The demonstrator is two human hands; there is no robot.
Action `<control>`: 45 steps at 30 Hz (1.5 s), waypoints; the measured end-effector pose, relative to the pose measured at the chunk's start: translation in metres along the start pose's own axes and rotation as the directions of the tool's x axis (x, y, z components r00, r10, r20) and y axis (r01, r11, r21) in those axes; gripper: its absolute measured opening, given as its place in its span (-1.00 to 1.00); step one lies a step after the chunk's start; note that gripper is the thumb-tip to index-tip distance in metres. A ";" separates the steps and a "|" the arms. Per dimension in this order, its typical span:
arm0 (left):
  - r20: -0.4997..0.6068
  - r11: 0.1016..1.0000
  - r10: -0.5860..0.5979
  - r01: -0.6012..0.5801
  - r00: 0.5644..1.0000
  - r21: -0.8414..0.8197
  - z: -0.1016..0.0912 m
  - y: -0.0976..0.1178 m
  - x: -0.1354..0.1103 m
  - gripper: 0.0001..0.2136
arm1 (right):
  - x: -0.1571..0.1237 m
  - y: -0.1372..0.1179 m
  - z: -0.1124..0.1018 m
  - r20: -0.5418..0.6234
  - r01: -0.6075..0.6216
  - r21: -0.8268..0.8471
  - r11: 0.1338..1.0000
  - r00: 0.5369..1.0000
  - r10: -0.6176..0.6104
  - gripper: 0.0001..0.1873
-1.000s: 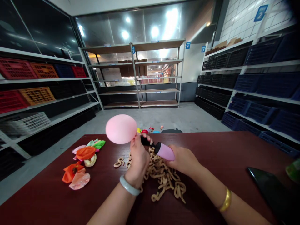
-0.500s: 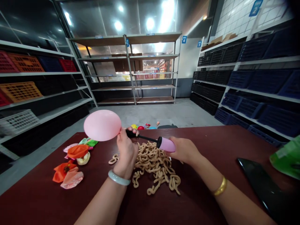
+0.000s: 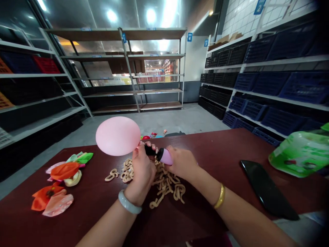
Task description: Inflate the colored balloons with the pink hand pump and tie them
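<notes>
A pink balloon (image 3: 118,136), inflated to an oval, sits on the nozzle end of a hand pump (image 3: 165,156) with a black end and a pink-purple body. My left hand (image 3: 144,161) is closed around the balloon's neck and the black end of the pump. Wrapped round the pump's pink-purple body is my right hand (image 3: 182,162). The black and pink-purple parts are close together, with little or no rod showing. Below both hands lies a heap of tan, curly rope-like pieces (image 3: 167,185), partly hidden by my left hand.
Orange, pink and green fabric-like flowers (image 3: 65,170) lie at the table's left. A black phone-like slab (image 3: 267,188) and a green and clear pouch (image 3: 300,154) are at the right. Shelves with dark blue crates (image 3: 285,84) stand beyond the brown table (image 3: 218,147).
My right hand has pushed the pump's body toward my left hand, so the rod between them no longer shows. The balloon looks slightly larger. The view has turned a little to the right.
</notes>
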State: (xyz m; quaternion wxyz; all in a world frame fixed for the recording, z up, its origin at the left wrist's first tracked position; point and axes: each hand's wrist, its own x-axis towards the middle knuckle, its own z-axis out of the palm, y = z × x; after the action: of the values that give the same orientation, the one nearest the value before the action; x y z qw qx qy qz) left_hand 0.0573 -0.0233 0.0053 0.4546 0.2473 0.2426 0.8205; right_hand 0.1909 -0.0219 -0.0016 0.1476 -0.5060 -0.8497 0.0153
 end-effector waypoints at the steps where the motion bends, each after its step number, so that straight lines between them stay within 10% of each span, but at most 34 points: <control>1: 0.012 1.000 0.011 -0.011 1.000 0.015 -0.002 0.005 0.003 -0.82 | 0.000 -0.001 0.000 0.002 -0.009 0.003 1.000 1.000 0.009 -0.60; 10: -0.077 0.974 0.219 -0.212 0.973 0.082 -0.040 0.067 0.062 -0.85 | 0.008 0.021 -0.001 0.053 -0.016 -0.032 0.999 0.998 0.017 -0.55; 25: 0.060 1.000 -0.018 0.019 0.998 -0.010 -0.007 -0.011 -0.008 -0.82 | -0.001 0.008 -0.003 0.008 -0.004 0.000 1.000 1.000 0.004 -0.61; 40: -0.125 0.982 0.189 -0.189 0.974 0.017 -0.038 0.064 0.057 -0.82 | 0.008 0.024 0.002 -0.057 0.034 0.007 0.999 0.998 -0.033 -0.67; 45: -0.146 0.981 0.184 -0.190 0.972 -0.032 -0.039 0.060 0.056 -0.84 | 0.005 0.026 0.000 -0.066 0.037 0.003 0.999 0.997 -0.036 -0.68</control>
State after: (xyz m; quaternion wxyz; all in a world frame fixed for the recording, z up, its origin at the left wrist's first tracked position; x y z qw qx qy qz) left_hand -0.0305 -0.0094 0.0237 0.3624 0.1995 0.2311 0.8806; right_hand 0.2106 -0.0045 -0.0053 0.1769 -0.4903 -0.8534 -0.0024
